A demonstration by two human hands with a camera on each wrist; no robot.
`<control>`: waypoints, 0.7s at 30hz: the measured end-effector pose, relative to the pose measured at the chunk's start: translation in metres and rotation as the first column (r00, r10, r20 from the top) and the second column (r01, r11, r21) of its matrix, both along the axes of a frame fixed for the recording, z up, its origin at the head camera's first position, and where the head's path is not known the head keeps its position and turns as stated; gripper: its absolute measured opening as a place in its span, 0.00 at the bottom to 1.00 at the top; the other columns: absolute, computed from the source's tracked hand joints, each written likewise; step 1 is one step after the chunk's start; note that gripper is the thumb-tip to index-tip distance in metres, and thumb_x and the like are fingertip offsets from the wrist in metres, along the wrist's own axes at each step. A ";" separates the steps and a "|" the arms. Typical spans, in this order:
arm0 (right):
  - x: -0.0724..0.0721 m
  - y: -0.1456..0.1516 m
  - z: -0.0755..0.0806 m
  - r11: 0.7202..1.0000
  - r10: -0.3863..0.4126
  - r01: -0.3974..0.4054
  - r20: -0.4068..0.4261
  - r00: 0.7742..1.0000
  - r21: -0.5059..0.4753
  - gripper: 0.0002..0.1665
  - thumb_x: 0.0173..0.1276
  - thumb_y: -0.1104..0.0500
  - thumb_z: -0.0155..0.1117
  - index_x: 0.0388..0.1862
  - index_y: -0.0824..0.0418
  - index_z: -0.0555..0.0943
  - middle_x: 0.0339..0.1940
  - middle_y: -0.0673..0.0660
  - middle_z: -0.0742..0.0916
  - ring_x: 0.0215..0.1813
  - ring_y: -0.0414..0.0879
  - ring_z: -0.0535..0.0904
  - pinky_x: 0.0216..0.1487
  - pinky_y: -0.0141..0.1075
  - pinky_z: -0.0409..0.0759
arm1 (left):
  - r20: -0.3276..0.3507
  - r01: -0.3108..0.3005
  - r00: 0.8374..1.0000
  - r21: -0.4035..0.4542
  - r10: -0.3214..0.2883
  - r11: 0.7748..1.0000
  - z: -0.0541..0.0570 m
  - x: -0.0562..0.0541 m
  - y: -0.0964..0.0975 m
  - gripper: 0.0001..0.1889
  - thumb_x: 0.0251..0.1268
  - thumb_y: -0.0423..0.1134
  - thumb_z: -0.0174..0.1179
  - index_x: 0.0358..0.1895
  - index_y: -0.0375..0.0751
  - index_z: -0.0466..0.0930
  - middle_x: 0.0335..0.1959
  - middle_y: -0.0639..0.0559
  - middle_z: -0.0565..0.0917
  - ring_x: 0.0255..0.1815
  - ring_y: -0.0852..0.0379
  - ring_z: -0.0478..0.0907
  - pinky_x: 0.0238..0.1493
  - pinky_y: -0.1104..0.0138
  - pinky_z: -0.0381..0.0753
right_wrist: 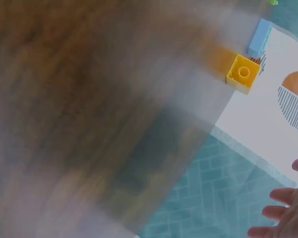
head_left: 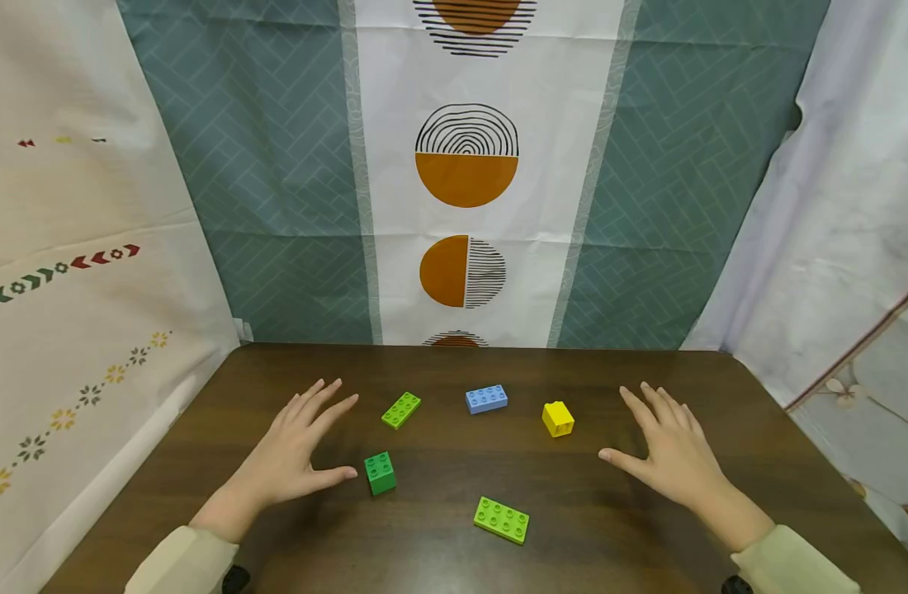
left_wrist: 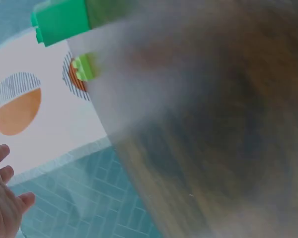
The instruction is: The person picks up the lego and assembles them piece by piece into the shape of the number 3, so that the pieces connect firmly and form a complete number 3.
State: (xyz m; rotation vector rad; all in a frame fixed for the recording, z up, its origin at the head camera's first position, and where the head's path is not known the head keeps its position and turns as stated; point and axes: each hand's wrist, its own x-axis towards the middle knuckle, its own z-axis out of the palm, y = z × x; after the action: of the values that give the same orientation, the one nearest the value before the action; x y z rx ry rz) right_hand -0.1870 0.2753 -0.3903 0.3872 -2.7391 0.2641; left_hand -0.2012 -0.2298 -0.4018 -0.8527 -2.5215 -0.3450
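My left hand hovers over the table's left side with fingers spread, holding nothing. Its thumb tip points at a dark green toy brick, which the left wrist view shows at the upper left. Beyond it lies a narrow lime green brick. On the right, my right hand is likewise spread and holds nothing. Nearest to it is a yellow brick, lying on its side with its hollow underside showing in the right wrist view. A light blue brick sits at the back centre, and a lime green brick near the front.
The dark brown wooden table carries the scattered bricks. Behind it hangs a green and white patterned curtain. White cloths close in the left and right sides.
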 end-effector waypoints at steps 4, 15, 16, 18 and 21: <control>-0.002 -0.001 0.004 1.000 -0.001 0.001 -0.002 1.000 0.001 0.55 0.54 0.31 0.65 0.71 0.62 0.61 0.68 0.72 0.67 0.67 0.71 0.61 0.59 0.68 0.61 | -0.069 0.060 0.996 0.004 -0.060 0.998 0.005 0.000 0.008 0.44 0.45 0.60 0.69 0.67 0.45 0.67 0.69 0.41 0.64 0.69 0.37 0.59 0.59 0.38 0.64; -0.011 -0.008 0.018 1.000 0.012 -0.013 0.039 0.999 0.018 0.52 0.57 0.33 0.65 0.69 0.66 0.65 0.63 0.71 0.73 0.63 0.68 0.68 0.53 0.64 0.70 | -0.177 0.196 0.965 -0.011 -0.195 0.981 0.015 -0.002 0.038 0.34 0.55 0.59 0.63 0.61 0.41 0.73 0.62 0.42 0.72 0.60 0.42 0.71 0.50 0.46 0.75; -0.012 -0.009 0.019 1.000 0.012 -0.012 0.042 0.999 0.017 0.51 0.57 0.34 0.65 0.68 0.66 0.65 0.63 0.71 0.73 0.62 0.67 0.68 0.53 0.64 0.70 | -0.176 0.208 0.962 -0.012 -0.207 0.978 0.016 -0.003 0.040 0.33 0.54 0.57 0.65 0.60 0.41 0.73 0.62 0.42 0.72 0.60 0.43 0.71 0.50 0.46 0.75; -0.014 -0.012 0.020 1.000 0.013 -0.013 0.049 0.999 0.013 0.50 0.57 0.35 0.65 0.67 0.67 0.66 0.62 0.71 0.74 0.62 0.67 0.69 0.52 0.65 0.70 | -0.161 0.231 0.960 -0.016 -0.231 0.973 0.018 -0.003 0.045 0.34 0.50 0.53 0.69 0.60 0.42 0.73 0.62 0.43 0.72 0.60 0.45 0.71 0.50 0.47 0.75; -0.017 -0.016 0.020 1.000 0.015 -0.015 0.062 0.998 0.004 0.49 0.58 0.36 0.65 0.67 0.68 0.66 0.62 0.70 0.75 0.61 0.67 0.69 0.53 0.65 0.70 | -0.121 0.244 0.962 -0.028 -0.246 0.969 0.020 -0.003 0.054 0.37 0.44 0.49 0.74 0.61 0.43 0.73 0.62 0.44 0.73 0.60 0.47 0.72 0.52 0.49 0.75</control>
State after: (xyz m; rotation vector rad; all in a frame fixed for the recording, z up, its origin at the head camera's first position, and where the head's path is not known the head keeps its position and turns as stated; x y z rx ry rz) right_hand -0.2040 0.2591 -0.3705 0.4079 -2.7990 0.2788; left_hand -0.2041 -0.1760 -0.3823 -1.1596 -2.3104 -0.3429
